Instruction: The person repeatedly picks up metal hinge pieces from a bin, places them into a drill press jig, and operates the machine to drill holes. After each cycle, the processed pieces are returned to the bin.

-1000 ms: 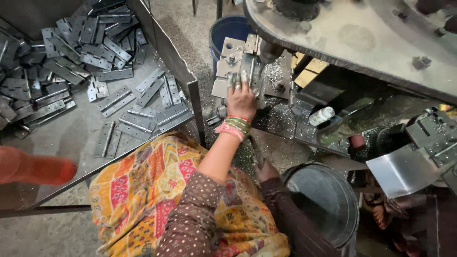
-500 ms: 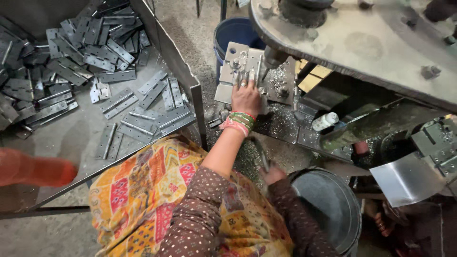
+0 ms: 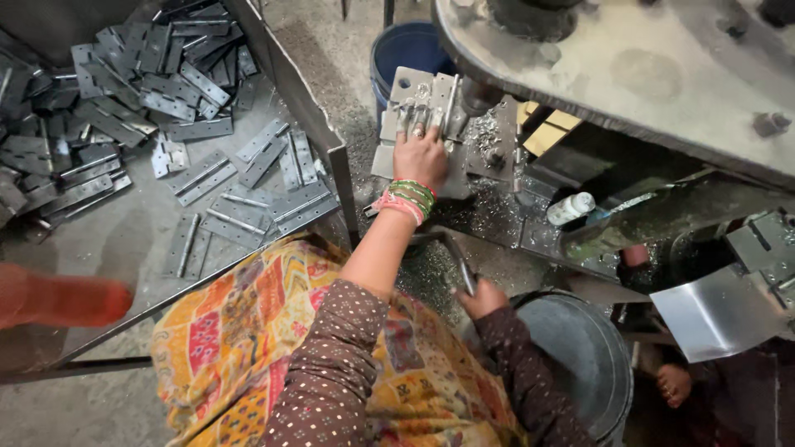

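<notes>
My left hand (image 3: 421, 153), with green and red bangles at the wrist, reaches forward and holds a grey metal hinge (image 3: 424, 98) flat on the machine's fixture plate (image 3: 489, 149). Its fingers lie over the hinge's knuckle. Lower down, close to my lap, my right hand (image 3: 483, 298) is closed around the end of a dark metal lever (image 3: 451, 248) that runs up towards the machine. Metal shavings cover the plate around the fixture.
A sloping tray (image 3: 248, 248) on the left holds a pile of several hinges (image 3: 124, 91). A blue bucket (image 3: 410, 45) stands behind the fixture, a grey bucket (image 3: 580, 356) by my right knee. The machine's heavy body (image 3: 629, 66) overhangs at top right. Another person's orange sleeve (image 3: 58, 300) enters from the left.
My left hand stays on the hinge at the fixture and my right hand stays on the lever. Only the view has shifted slightly.
</notes>
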